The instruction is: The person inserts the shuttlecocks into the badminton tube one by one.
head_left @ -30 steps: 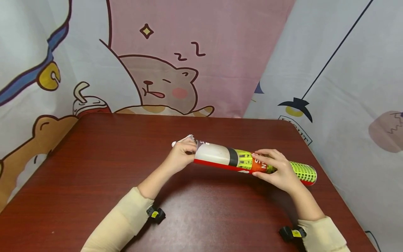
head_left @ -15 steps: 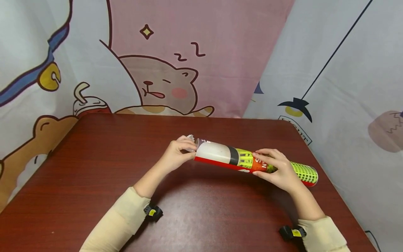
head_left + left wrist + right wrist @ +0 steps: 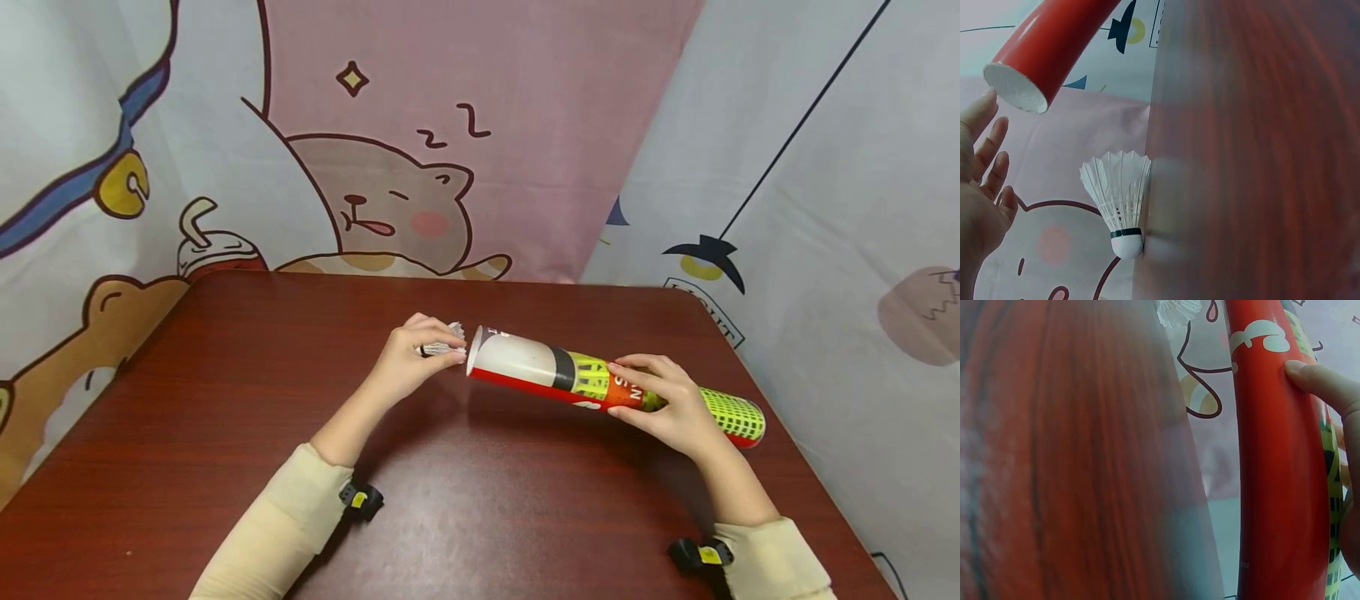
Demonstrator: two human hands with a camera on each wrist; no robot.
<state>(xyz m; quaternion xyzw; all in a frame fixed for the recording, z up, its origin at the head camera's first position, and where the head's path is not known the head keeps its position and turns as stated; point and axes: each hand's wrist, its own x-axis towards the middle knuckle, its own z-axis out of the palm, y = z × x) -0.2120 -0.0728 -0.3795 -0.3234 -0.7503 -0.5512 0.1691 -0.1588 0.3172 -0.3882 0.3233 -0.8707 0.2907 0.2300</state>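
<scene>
My right hand (image 3: pixel 671 408) grips a long cardboard shuttlecock tube (image 3: pixel 517 360), red with a white, black and yellow-green print. The tube lies tilted, its open left end raised above the table. Just left of that mouth is my left hand (image 3: pixel 405 358), fingers loosely bent and holding nothing. In the left wrist view, one fingertip is right at the tube's pale rim (image 3: pixel 1016 87). A white feather shuttlecock (image 3: pixel 1116 194) with a dark band lies on the table beyond the left hand, feathers toward the tube. The left fingers partly hide it in the head view.
The dark red-brown table (image 3: pixel 480 500) spreads under both hands. Behind it hangs a cloth (image 3: pixel 525 167) with cartoon drawings. Each wrist wears a small black camera, such as the left wrist camera (image 3: pixel 362 502).
My left hand has drawn back leftward from the tube's mouth, and a gap now shows between them. The tube has shifted slightly right in my right hand's grip.
</scene>
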